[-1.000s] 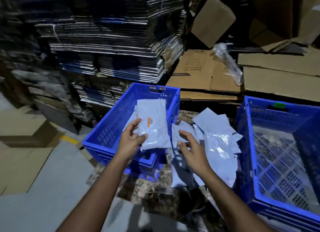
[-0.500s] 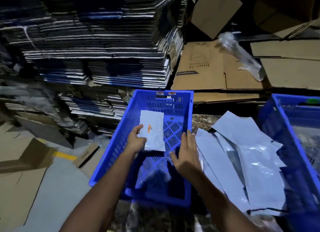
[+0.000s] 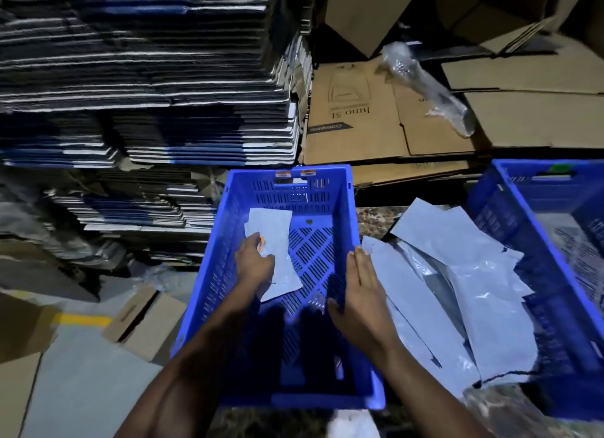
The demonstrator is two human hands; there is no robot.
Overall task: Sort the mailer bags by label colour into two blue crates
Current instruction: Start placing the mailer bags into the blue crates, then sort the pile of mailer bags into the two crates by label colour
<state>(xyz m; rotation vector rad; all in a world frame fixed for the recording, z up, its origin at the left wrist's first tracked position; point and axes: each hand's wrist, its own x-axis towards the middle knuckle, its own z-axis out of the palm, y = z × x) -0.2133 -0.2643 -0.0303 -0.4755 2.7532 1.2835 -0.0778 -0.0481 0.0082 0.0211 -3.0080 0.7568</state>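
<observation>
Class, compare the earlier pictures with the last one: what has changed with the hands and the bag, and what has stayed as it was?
The left hand has carried the orange-labelled bag down into the left crate and still grips it. The right hand left the pile and now rests on the crate's right rim. The pile and the right crate stayed put.

Warehouse, stacked flattened cartons (image 3: 147, 78), loose cardboard sheets (image 3: 359, 117), blue crates (image 3: 209, 274)

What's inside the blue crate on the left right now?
Inside the left crate lies one grey mailer bag with an orange label, the left hand on it. The lattice floor shows elsewhere. The hand covers part of the label; the near end is in shadow.
</observation>
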